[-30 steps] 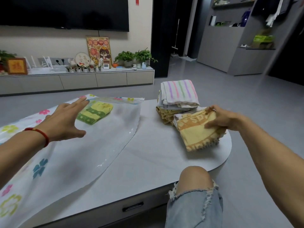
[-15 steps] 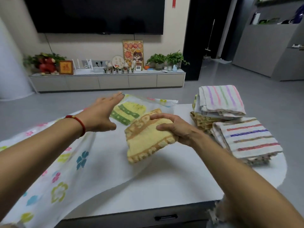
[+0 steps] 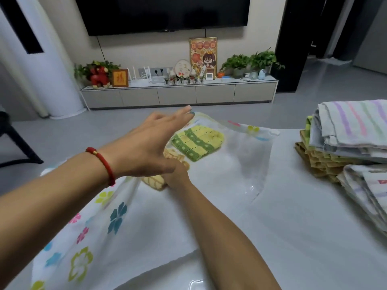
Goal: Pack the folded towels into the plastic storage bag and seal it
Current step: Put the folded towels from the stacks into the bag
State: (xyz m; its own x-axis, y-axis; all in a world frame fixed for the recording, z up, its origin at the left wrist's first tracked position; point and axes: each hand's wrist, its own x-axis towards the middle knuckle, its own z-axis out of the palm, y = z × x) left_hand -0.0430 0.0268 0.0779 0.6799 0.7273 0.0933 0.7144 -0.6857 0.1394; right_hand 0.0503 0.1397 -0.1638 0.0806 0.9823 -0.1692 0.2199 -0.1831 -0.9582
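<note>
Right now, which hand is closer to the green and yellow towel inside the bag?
Left. The left hand hovers open just beside the green and yellow towel; the right hand sits nearer the person, gripping the orange towel.

Large dark TV (image 3: 165, 13) hanging on beige wall (image 3: 142, 49). Low grey cabinet (image 3: 178, 95) sitting beneath, carrying potted plants (image 3: 251, 61), framed pictures (image 3: 203, 53), small ornaments. Glossy grey floor (image 3: 83, 130) reflecting light. White column (image 3: 41, 70) standing left.

Yellow towel (image 3: 156, 181) + right hand (image 3: 177, 174) now inside bag (image 3: 240, 164), under raised left hand (image 3: 144, 147).
</note>
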